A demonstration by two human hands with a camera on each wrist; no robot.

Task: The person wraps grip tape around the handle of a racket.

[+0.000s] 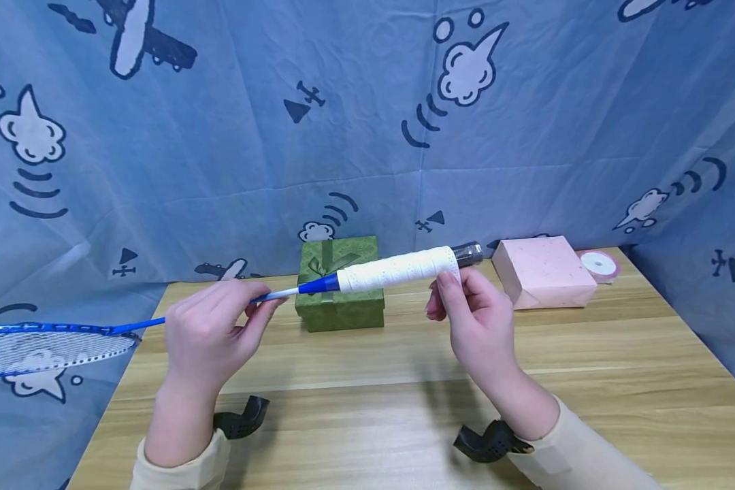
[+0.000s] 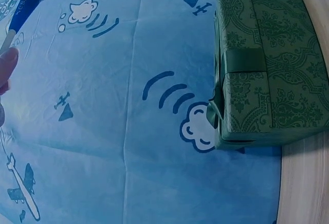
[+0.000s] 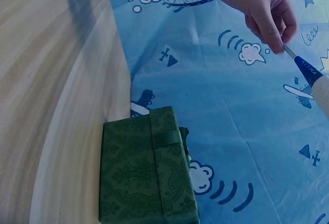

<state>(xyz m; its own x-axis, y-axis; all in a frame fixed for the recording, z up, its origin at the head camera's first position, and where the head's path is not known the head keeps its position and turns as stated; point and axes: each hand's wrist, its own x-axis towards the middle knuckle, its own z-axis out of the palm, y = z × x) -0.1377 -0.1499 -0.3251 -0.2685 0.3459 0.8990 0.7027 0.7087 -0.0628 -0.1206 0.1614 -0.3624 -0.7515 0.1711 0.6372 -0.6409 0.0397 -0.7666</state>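
Note:
A blue badminton racket (image 1: 318, 284) is held up level above the table, its strung head (image 1: 49, 350) off to the left. My left hand (image 1: 211, 333) pinches its thin shaft between thumb and fingers. White perforated grip tape (image 1: 398, 269) is wound round most of the handle, while the black handle end (image 1: 468, 254) shows bare at the right. There my right hand (image 1: 480, 333) pinches the tape at its hanging end. In the right wrist view the left hand (image 3: 270, 16) shows on the shaft. The left wrist view catches only the blue cone (image 2: 25, 8) and some fingertips.
Behind the racket a green gift box (image 1: 343, 316) with a ribbon bow stands on the wooden table (image 1: 355, 435). To its right are a pink box (image 1: 545, 272) and a pink-edged white roll (image 1: 600, 265). A blue printed curtain (image 1: 367, 136) hangs behind the table.

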